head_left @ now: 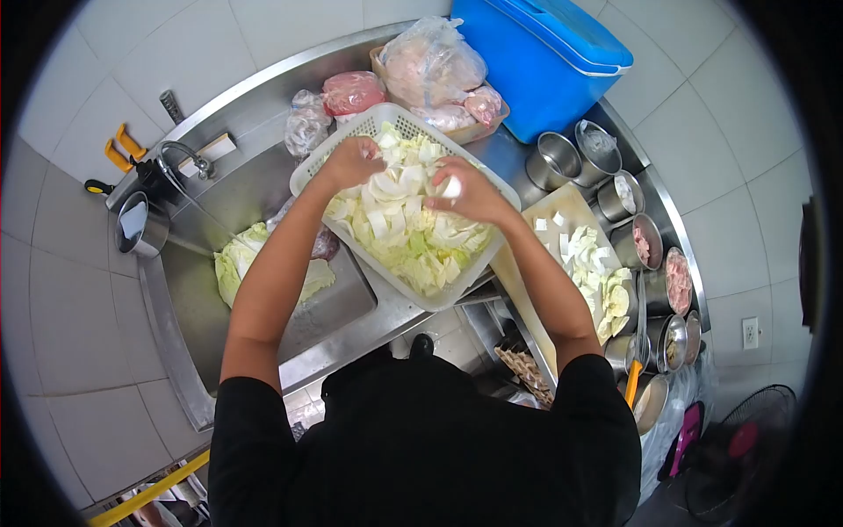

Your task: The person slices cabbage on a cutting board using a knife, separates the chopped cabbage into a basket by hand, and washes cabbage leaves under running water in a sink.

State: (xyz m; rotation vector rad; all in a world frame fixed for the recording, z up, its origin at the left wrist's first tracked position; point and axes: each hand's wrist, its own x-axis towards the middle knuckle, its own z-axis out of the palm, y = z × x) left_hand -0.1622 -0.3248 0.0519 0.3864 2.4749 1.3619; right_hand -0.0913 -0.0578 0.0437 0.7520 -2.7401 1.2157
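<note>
A white plastic basket (303,180) full of chopped napa cabbage (404,211) stands at the sink's right edge. My left hand (354,164) is over the basket's far left part, fingers curled in above the leaves; what they hold, if anything, is hidden. Over the right part of the heap, my right hand (470,191) has its fingers bent around a white piece of cabbage (452,187). More cut cabbage (584,255) lies on a cutting board (529,259) beside my right forearm. Larger cabbage pieces (235,259) rest in the sink, partly behind my left arm.
The steel sink (193,290) with its faucet (204,164) is on the left. Bagged meat (354,92) and a filled tub (505,112) sit behind the basket, next to a blue cooler (536,66). Steel pots (553,161) and an orange-handled knife (633,382) line the right side.
</note>
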